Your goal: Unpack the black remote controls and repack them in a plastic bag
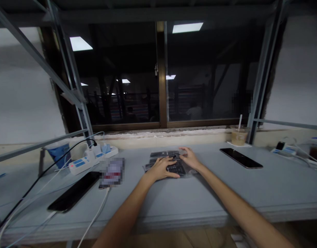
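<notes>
Both my arms reach forward over a grey table. My left hand lies flat, fingers stretched out, on a pile of small dark parts in clear plastic bags. My right hand rests on the far right side of the same pile, fingers curled over a dark piece; whether it grips it I cannot make out.
A black phone on a white cable lies at the left, another phone at the right. A white power strip sits at back left, a plastic cup with a straw on the sill, a dark window behind.
</notes>
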Available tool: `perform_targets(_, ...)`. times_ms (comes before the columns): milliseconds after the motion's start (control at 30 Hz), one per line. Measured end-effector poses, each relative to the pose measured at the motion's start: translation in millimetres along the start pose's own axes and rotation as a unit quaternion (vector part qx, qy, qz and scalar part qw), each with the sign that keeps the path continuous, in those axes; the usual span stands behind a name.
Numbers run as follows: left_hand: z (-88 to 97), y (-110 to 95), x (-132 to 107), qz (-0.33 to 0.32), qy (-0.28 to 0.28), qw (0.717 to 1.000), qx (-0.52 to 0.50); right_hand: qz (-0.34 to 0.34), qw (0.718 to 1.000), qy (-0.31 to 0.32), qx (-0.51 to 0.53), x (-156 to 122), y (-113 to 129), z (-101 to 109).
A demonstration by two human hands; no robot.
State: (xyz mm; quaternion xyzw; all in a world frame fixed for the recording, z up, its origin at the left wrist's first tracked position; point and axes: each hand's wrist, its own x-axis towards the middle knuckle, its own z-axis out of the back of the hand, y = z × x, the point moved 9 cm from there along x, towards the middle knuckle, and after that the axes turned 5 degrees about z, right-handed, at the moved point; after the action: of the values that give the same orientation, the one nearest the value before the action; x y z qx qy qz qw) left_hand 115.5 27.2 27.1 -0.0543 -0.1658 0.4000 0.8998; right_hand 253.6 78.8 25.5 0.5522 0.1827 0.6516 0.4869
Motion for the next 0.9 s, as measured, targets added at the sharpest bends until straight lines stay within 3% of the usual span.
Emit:
perform_targets(200, 0.8, 23, -1, 0.11, -0.032, 0.993, 0.027, -0.013, 0.996, -0.026, -0.086, -1, -1, 10)
perform_targets(300, 7.3, 33, -5, 0.182, -0.057, 0.981, 0.04, -0.022, 0.992, -0.004, -0.122, -3, 1, 9)
perform_targets(400, 13.4, 42, -9, 0.235, -0.061, 0.968, 0.064, -0.05, 0.984, 0.08, -0.15, -9, -2, -4)
perform_targets(567, 6.4, 61, -17, 0.334, 0.009, 0.94, 0.066, -0.083, 0.946, 0.238, -0.206, -25, -5, -25)
perform_targets(700, -0.2, 64, -18, 0.345, 0.03, 0.936, 0.055, -0.091, 0.934, 0.268, -0.22, -29, -4, -28)
perform_targets(900, -3.3, 69, -16, 0.346, 0.011, 0.938, 0.026, -0.044, 0.946, 0.243, -0.21, -25, -1, -30)
